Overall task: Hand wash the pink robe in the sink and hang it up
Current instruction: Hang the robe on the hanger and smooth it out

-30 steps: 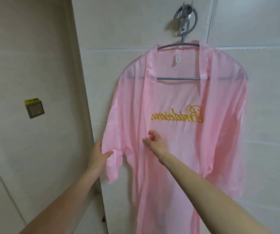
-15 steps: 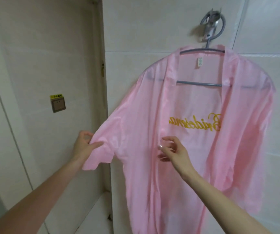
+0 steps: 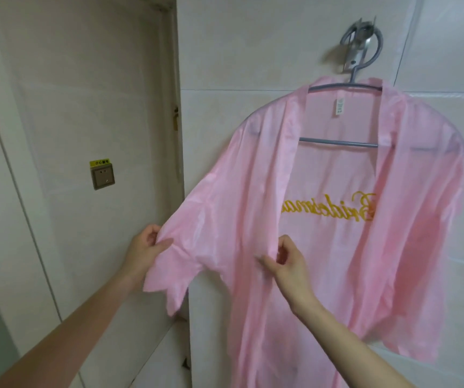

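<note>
- Compared with half a second earlier, the view had swung left, so the pink robe point(image 3: 337, 219) sat further toward 3 o'clock in the frame and more of the door point(image 3: 85, 107) showed at 9 o'clock.
- The left hand point(image 3: 144, 253) had drawn the sleeve point(image 3: 180, 247) out further toward 9 o'clock, and the cuff now drooped below the hand in loose points rather than bunching at it.
- The left fingers point(image 3: 163, 243) were closed narrowly on the sleeve's edge, thumb over the fabric.
- The right hand point(image 3: 287, 264) had closed from a loose spread into a pinch; its fingers point(image 3: 282, 245) were narrow and gripped the front edge of the robe near the frame's centre.
- The robe hung on a grey hanger point(image 3: 340, 142), which hung from a metal wall hook point(image 3: 361, 43) on the tiled wall point(image 3: 253, 51) at about 1 o'clock.
- The fabric was thin, glossy and pale pink, sheer enough for the hanger's shoulders to show through as grey shadows.
- Yellow embroidered lettering point(image 3: 331, 210) ran across the inside of the back panel, reading mirrored.
- A small white care label point(image 3: 339, 106) sat at the neckline.
- The front lay open, both edges falling downward, and the far sleeve hung slack toward 4 o'clock.
- A switch plate with a yellow sticker point(image 3: 102, 175) sat on the door panel at 9 o'clock.
</note>
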A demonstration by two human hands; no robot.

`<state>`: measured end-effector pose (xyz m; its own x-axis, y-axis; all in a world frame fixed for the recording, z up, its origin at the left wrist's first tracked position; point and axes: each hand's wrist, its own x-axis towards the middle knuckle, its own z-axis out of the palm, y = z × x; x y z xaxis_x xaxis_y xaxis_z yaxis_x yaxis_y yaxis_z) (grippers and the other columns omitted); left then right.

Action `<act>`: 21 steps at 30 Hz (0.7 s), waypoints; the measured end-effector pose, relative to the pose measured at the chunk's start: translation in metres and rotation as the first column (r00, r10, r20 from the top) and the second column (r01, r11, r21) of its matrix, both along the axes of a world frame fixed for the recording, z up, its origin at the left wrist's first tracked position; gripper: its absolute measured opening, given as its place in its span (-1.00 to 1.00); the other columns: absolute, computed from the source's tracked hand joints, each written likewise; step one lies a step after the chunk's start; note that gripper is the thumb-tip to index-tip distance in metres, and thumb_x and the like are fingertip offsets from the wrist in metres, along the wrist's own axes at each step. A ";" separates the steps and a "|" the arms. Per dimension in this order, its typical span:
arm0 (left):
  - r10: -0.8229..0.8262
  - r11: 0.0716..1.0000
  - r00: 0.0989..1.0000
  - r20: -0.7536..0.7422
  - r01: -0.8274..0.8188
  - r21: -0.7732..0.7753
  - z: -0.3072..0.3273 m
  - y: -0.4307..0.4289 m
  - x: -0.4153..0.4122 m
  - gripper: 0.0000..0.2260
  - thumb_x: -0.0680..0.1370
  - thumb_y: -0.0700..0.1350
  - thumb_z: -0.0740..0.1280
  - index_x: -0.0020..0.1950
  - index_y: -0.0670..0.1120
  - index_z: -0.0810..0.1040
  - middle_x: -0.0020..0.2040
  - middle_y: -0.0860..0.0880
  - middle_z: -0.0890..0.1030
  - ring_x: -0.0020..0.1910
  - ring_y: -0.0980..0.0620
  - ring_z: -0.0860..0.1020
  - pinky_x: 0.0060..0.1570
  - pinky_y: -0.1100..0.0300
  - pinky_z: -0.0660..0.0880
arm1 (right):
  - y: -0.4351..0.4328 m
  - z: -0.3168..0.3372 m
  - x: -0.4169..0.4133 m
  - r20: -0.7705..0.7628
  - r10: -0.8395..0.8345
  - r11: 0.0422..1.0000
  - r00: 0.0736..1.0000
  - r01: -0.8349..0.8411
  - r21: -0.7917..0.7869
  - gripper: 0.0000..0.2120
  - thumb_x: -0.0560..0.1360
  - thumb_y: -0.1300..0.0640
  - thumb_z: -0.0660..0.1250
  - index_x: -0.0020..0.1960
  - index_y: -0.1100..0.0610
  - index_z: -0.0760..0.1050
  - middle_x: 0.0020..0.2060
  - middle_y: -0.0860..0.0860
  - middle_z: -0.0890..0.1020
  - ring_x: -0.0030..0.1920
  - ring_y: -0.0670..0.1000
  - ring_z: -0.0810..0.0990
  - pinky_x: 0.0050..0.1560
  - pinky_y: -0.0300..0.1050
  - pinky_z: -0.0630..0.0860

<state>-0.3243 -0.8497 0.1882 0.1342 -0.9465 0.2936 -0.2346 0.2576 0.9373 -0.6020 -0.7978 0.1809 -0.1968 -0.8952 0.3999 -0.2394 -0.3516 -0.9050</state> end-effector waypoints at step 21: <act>0.000 1.000 1.000 -0.004 0.000 0.014 0.019 -0.016 0.012 -0.46 0.47 0.38 0.06 0.05 -0.07 0.39 -0.05 -0.04 0.45 -0.06 0.02 0.43 0.00 0.16 0.38 | 0.027 0.049 -0.032 0.219 0.392 0.904 0.893 -0.418 0.086 -0.83 0.42 0.18 0.40 -0.03 0.23 0.61 -0.16 0.08 0.69 -0.16 0.00 0.63 -0.09 -0.11 0.54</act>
